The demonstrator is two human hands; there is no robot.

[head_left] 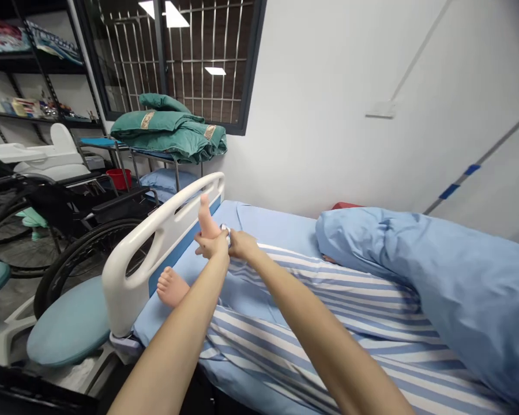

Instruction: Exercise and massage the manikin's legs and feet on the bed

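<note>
1. Folded cloths [4,36] and small bottles [9,106] are held on the rack [34,120].
2. A red bucket [119,178] is seen behind the wheelchair [75,202]; its contents cannot be told.
3. Green bedding [173,131] is stacked on a cart [177,173].
4. The raised foot [207,218], above the bed's foot end, is gripped around the heel by the left hand's [211,245] curled fingers.
5. The right hand [242,245] is placed at the ankle; its finger closure cannot be told.

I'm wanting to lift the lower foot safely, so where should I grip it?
Probably around the ankle, from the near side. The lower foot has its toes close to the footboard, and the raised foot is beyond it. Your left forearm hides the ankle itself.
</note>
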